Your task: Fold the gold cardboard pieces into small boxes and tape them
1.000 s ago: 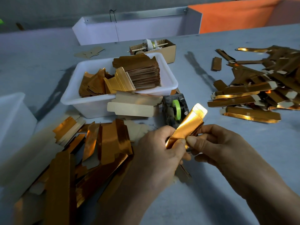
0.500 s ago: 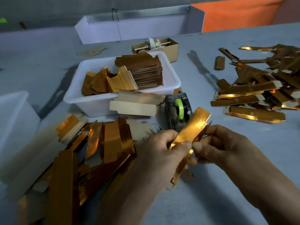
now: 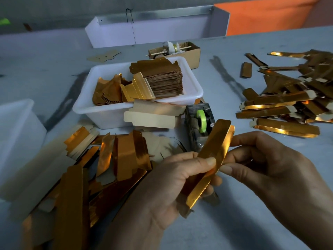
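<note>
1. Held above the table (image 3: 243,222), near its front edge and just in front of the tape dispenser (image 3: 200,123): one gold cardboard piece (image 3: 212,157), long and narrow, tilted up and away.
2. Pinched by both hands: left hand (image 3: 167,184) with thumb pressed on the gold face and the other fingers curled behind; right hand (image 3: 266,170) with thumb and forefinger nipping the right edge, remaining fingers loosely curled.
3. Apparently mid-fold: long sides bent into a slim sleeve, no tape visible on it, so taping judged not yet done.
4. Done so far, by the look of it: a heap of long folded gold sleeves (image 3: 288,105) lying well to the right.
5. Left to do: a pile of flat and half-bent gold blanks (image 3: 115,168) at the left, plus stacked blanks in the white tub (image 3: 100,112) behind. Plenty remaining; nowhere near the end.
6. Hard to make out: whether the finished sleeves carry tape, and whether the held piece's lower end flap is tucked.
7. Hidden: the left fingers behind the cardboard, and the dispenser's cutting edge behind the piece.
8. Cut off: the right-hand heap at the frame edge, and another white container (image 3: 16,134) at the left.
</note>
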